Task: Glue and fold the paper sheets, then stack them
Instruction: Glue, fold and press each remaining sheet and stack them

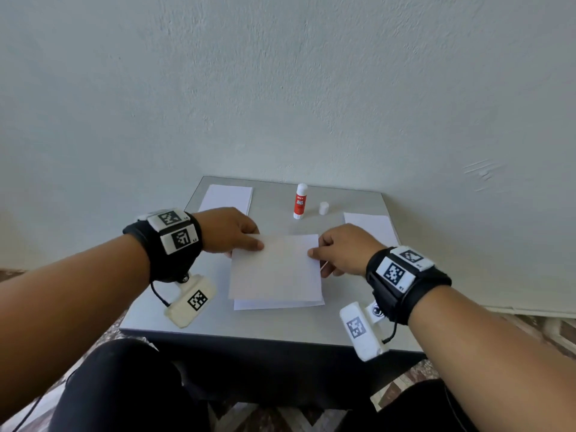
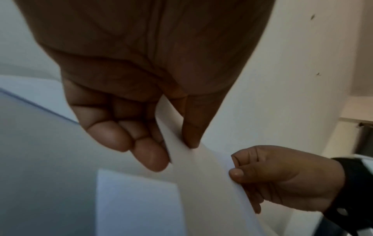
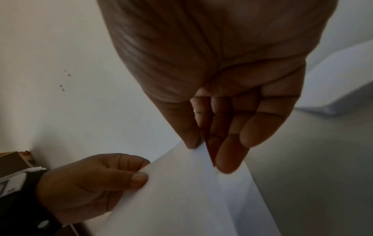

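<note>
Small grey table [image 1: 274, 325] set against a textured pale wall [image 1: 280, 88]. Centre: a white paper sheet [image 1: 276, 266], its upper flap raised over the lower layer lying on the tabletop. The left hand [image 1: 229, 230] pinches the flap's far-left corner between thumb and fingers; the right hand [image 1: 341, 249] pinches the far-right corner likewise. Far left: a flat rectangular white sheet [image 1: 226, 198]. Right, partly hidden behind the right hand: another white sheet [image 1: 371, 226]. Between them, at the back, an upright cylindrical glue stick [image 1: 300, 201] with a red label, uncapped, and just beside it its small white cap [image 1: 324, 208]. Nothing lies between hands and glue.
</note>
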